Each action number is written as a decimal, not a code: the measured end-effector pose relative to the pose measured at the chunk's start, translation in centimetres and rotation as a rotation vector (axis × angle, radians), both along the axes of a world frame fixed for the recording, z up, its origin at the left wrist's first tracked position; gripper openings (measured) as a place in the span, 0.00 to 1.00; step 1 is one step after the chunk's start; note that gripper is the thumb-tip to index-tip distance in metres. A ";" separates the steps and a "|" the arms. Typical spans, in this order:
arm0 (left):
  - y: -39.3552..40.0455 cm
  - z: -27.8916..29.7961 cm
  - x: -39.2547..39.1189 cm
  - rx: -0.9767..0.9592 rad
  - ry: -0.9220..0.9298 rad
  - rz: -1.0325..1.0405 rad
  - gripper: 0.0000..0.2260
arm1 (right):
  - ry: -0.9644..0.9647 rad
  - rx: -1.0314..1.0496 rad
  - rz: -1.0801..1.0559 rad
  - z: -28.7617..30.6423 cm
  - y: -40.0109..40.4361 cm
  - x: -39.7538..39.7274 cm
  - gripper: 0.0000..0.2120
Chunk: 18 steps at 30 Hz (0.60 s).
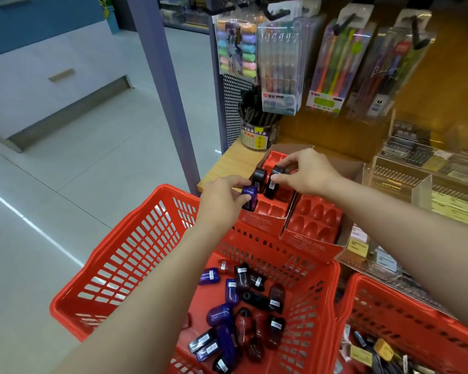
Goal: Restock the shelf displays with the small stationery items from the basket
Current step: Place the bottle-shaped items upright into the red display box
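Your left hand (222, 197): fingers and thumb pinched round a purple sharpener (249, 195), held at the near left corner of the left display box (265, 209). Your right hand (307, 171): fingertips gripping a black sharpener (274, 182) that stands in a slot of the same box; a second black sharpener (259, 178) stands upright just beside it, between your two hands.

Display boxes: two red cardboard trays with moulded slots, side by side on the shelf edge; the right display box (312, 220) shows only bare oval wells.

Basket (135, 255): red plastic, lattice walls, below the boxes; loose sharpeners (243, 311) in purple, black and dark red lie scattered on its floor. A second red basket (405, 319) sits to its right with mixed small items.

Surface: pale wooden shelf (227, 164), holding a tub of dark pens (256, 125) at the back left and clear acrylic trays (422, 168) of small stock to the right.

Room: packs of pens (281, 68) hang on hooks above; a grey-violet post (162, 85) stands left of the shelf; pale tiled floor (79, 171) and a white drawer unit (46, 82) lie beyond.
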<state>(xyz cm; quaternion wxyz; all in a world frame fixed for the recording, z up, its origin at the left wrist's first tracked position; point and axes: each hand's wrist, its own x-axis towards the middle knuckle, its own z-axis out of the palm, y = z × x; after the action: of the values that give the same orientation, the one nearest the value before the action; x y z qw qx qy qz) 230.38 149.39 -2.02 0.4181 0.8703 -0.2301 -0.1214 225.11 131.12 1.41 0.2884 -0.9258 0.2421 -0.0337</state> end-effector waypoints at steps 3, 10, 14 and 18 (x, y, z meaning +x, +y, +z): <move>-0.1 -0.4 0.1 -0.035 0.029 0.019 0.12 | 0.011 -0.048 -0.008 -0.4 0.3 0.3 0.19; -0.2 -0.6 0.2 -0.041 0.044 0.037 0.12 | 0.059 -0.187 0.039 -1.3 1.5 0.8 0.24; -0.3 0.1 -0.1 -0.017 0.039 0.007 0.12 | 0.114 -0.269 0.098 -0.4 2.4 0.4 0.22; 2.5 1.2 0.2 0.043 -0.004 -0.054 0.16 | -0.293 -0.309 0.107 1.4 4.1 -2.3 0.16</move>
<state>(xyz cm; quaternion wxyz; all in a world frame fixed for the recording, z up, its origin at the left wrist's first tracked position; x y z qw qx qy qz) 230.59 151.88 -0.78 0.3953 0.8729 -0.2519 -0.1358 222.79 135.18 2.78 0.1767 -0.9557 0.1403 -0.1893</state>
